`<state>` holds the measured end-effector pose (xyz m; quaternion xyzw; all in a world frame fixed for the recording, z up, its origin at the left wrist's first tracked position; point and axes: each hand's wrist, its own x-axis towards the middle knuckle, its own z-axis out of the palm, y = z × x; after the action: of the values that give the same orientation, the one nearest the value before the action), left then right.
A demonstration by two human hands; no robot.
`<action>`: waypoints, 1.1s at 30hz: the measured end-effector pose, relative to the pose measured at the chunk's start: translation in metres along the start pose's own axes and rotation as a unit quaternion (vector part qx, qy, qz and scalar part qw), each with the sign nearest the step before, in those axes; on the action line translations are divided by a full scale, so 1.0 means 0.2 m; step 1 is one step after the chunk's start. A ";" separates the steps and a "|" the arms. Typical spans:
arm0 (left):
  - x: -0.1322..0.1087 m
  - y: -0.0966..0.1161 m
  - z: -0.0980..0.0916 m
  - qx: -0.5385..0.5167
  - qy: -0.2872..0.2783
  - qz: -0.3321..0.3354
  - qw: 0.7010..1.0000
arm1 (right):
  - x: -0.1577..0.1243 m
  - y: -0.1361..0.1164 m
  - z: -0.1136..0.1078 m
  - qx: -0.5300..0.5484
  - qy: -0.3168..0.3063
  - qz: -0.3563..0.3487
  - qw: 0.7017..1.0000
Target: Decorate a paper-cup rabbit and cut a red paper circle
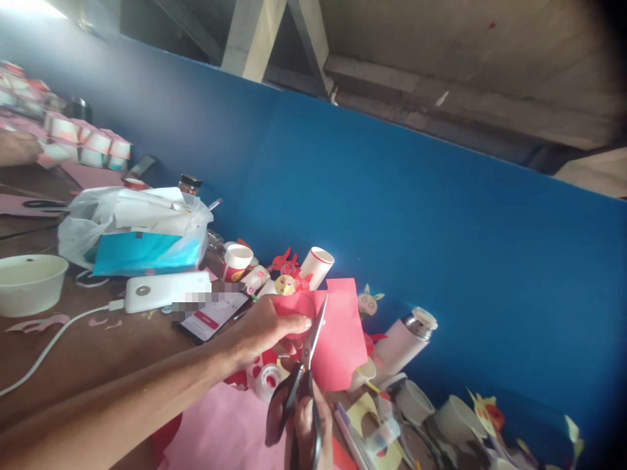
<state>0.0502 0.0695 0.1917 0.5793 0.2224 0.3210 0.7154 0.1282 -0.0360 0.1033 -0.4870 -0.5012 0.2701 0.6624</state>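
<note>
My left hand [281,324] pinches a sheet of red-pink paper [340,333] by its left part, thumb on top. Scissors [309,356] with black handles are in my right hand [308,418], fingers through the loops. Their blades point up and away, lying across the paper just right of my left thumb. A rounded piece of the paper shows on the left of the blades. Below my hands are a roll of clear tape [269,380] and a larger pink sheet [220,431].
A phone [215,316], a white power bank [166,292] with cable and a stuffed plastic bag [137,228] lie left. Paper cups [238,261] stand behind; a thermos [404,343] and pens are right. A blue partition [392,196] rises behind. Another person's hand [18,147] is far left.
</note>
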 end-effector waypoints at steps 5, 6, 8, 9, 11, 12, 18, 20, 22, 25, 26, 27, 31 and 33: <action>0.00 0.02 0.00 0.003 -0.016 -0.012 1.000 | 0.00 0.01 -0.01 0.043 -0.014 0.014 0.999; 0.00 0.02 -0.01 0.005 -0.021 -0.013 1.000 | 0.00 0.01 0.00 0.045 -0.013 0.013 0.999; 0.01 0.01 -0.02 0.007 -0.024 -0.014 1.000 | 0.00 0.01 0.00 0.049 -0.010 0.013 0.999; 0.01 0.00 -0.02 0.007 -0.023 -0.012 1.000 | -0.01 0.01 0.00 0.052 -0.009 0.012 0.999; 0.01 -0.02 -0.03 0.009 -0.022 -0.008 1.000 | -0.01 0.00 0.00 0.056 -0.010 0.008 0.998; 0.02 -0.02 -0.03 0.011 -0.023 -0.006 1.000 | -0.01 0.01 0.00 0.055 -0.010 0.006 0.998; 0.01 -0.02 -0.02 0.018 -0.008 -0.017 1.000 | -0.02 0.01 0.00 0.050 0.010 0.008 0.999; 0.00 -0.01 -0.02 0.017 -0.006 -0.017 1.000 | -0.02 0.01 0.00 0.047 0.023 0.016 0.998; 0.00 -0.01 -0.02 0.017 -0.005 -0.015 1.000 | -0.03 0.01 0.01 0.049 0.030 0.025 0.998; 0.01 -0.01 -0.02 0.018 -0.005 -0.016 1.000 | -0.03 0.00 0.01 0.043 0.030 0.027 0.998; 0.01 -0.01 -0.02 0.020 -0.006 -0.018 1.000 | -0.03 0.00 0.01 0.039 0.031 0.025 0.998; 0.01 -0.01 -0.03 0.023 -0.006 -0.022 0.999 | -0.03 0.00 0.01 0.036 0.034 0.024 0.998; 0.01 0.00 -0.02 0.023 -0.001 -0.024 0.999 | -0.03 -0.01 0.01 0.030 0.028 0.020 0.999; 0.01 0.01 -0.02 0.020 0.000 -0.027 0.999 | -0.03 -0.01 0.01 0.031 0.015 0.022 0.999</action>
<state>0.0482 0.0730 0.1931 0.5872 0.2443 0.2972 0.7122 0.1247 -0.0410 0.1038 -0.4813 -0.4714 0.2930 0.6784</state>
